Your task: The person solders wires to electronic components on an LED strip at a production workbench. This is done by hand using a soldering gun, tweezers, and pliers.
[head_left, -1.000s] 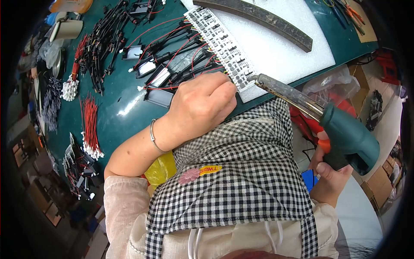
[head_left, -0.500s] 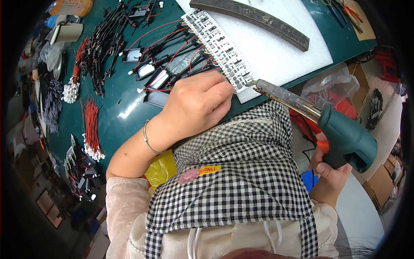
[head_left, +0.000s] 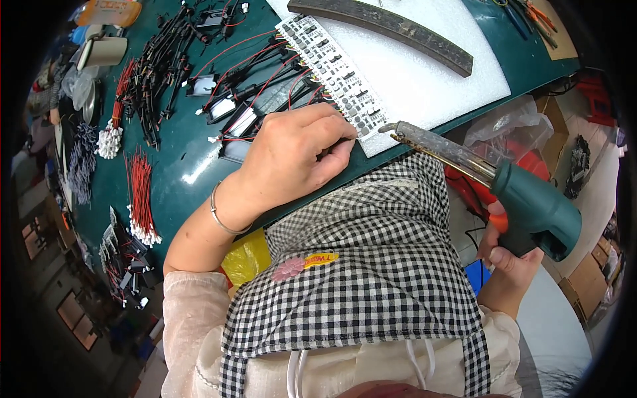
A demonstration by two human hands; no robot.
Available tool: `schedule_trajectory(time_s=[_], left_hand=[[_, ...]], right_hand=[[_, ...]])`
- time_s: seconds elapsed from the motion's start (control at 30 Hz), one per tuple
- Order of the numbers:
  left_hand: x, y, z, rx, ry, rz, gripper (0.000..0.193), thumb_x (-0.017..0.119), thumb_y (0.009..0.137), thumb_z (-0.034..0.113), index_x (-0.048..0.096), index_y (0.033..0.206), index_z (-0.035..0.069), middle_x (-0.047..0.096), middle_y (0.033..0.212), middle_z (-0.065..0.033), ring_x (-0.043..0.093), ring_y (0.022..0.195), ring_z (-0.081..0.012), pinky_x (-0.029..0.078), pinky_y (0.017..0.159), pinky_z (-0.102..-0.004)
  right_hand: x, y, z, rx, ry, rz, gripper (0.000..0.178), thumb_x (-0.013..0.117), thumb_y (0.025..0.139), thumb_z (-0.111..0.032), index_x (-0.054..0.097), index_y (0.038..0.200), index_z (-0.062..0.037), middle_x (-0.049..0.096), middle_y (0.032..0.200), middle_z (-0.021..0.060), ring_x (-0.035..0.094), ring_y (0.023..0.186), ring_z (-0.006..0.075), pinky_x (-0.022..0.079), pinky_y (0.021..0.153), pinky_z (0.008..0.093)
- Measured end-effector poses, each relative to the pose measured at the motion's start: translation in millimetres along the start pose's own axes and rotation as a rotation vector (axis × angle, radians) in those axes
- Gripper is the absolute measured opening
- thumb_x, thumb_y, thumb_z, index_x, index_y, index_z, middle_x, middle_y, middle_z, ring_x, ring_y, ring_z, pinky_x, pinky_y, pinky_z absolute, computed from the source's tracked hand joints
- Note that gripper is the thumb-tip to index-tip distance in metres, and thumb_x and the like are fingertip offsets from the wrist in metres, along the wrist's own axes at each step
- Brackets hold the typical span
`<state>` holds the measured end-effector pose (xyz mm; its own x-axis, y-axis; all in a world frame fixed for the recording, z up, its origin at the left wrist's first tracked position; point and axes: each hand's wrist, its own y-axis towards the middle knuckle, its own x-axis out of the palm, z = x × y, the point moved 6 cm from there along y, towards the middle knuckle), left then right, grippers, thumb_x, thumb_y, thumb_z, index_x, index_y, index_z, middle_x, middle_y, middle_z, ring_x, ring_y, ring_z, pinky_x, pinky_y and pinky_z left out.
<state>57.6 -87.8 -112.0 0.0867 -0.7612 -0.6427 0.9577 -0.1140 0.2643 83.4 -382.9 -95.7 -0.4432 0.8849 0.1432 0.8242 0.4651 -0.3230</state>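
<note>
My left hand (head_left: 292, 156) is at the near end of a white circuit board strip (head_left: 332, 66), thumb and fingertips pinched together at its left edge. What they hold, if anything, is hidden behind the fingers. Red and black wires (head_left: 275, 76) fan out leftward from the board, some ending in small black-framed panels (head_left: 242, 119). My right hand (head_left: 507, 265) is wrapped round the handle of a green soldering gun (head_left: 534, 205) with an orange trigger. Its metal barrel points up and left, the tip close to the board's near corner; contact cannot be made out.
Under the board lies a white foam sheet (head_left: 424, 99), with a dark curved bar (head_left: 391, 30) across it. Bundles of red wires (head_left: 141, 192) and black cables (head_left: 149, 73) cover the green table (head_left: 192, 142) at left. Pliers (head_left: 541, 20) lie far right.
My left hand has shifted slightly left, with its fingers more curled. The board, foam and bar have slid a little left too. The soldering gun has stayed nearly still.
</note>
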Motion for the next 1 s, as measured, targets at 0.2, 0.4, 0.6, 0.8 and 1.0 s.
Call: schedule_trajectory(time_s=[0.2, 0.4, 0.6, 0.8, 1.0], left_hand=[[3, -1, -1, -0.012, 0.009, 0.039, 0.01, 0.067, 0.068, 0.002, 0.062, 0.077, 0.003, 0.057, 0.068, -0.0074, 0.059, 0.057, -0.0241, 0.049, 0.051, -0.0329], [5, -3, 0, 0.034, 0.062, 0.075, 0.011, 0.067, 0.067, 0.002, 0.06, 0.076, 0.004, 0.056, 0.068, -0.0064, 0.058, 0.057, -0.024, 0.049, 0.051, -0.0331], [5, -3, 4, 0.108, 0.123, 0.055, 0.018, 0.07, 0.063, -0.004, 0.062, 0.078, 0.002, 0.062, 0.074, -0.0075, 0.061, 0.059, -0.0206, 0.05, 0.052, -0.028], [6, -4, 4, 0.149, 0.139, 0.097, 0.019, 0.07, 0.062, -0.004, 0.061, 0.077, 0.004, 0.061, 0.072, -0.0066, 0.06, 0.058, -0.0196, 0.049, 0.05, -0.0279], [5, -5, 4, 0.186, 0.144, 0.107, 0.02, 0.07, 0.062, -0.004, 0.06, 0.077, 0.003, 0.06, 0.072, -0.0061, 0.059, 0.057, -0.0194, 0.049, 0.05, -0.028]], right_hand=[[12, 3, -1, -0.006, -0.018, 0.092, 0.065, 0.081, 0.062, -0.014, 0.05, 0.115, 0.0093, 0.056, 0.082, 0.0121, 0.051, 0.051, 0.0132, 0.042, 0.046, 0.0234], [11, 2, 3, -0.029, -0.082, 0.15, 0.061, 0.083, 0.059, -0.016, 0.053, 0.105, 0.0091, 0.056, 0.07, 0.0079, 0.049, 0.046, 0.0122, 0.04, 0.041, 0.0221], [9, 1, 8, 0.021, -0.115, 0.139, 0.057, 0.081, 0.058, -0.012, 0.053, 0.103, 0.0077, 0.057, 0.086, 0.0102, 0.054, 0.053, 0.0134, 0.044, 0.045, 0.0245], [7, 0, 16, -0.012, -0.137, 0.076, 0.053, 0.077, 0.061, -0.007, 0.052, 0.106, 0.0061, 0.056, 0.085, 0.0095, 0.054, 0.055, 0.0143, 0.047, 0.048, 0.0264], [11, 1, 20, -0.022, -0.34, -0.112, 0.049, 0.071, 0.066, -0.002, 0.052, 0.111, 0.0037, 0.058, 0.08, 0.0085, 0.055, 0.062, 0.0152, 0.045, 0.056, 0.0258]])
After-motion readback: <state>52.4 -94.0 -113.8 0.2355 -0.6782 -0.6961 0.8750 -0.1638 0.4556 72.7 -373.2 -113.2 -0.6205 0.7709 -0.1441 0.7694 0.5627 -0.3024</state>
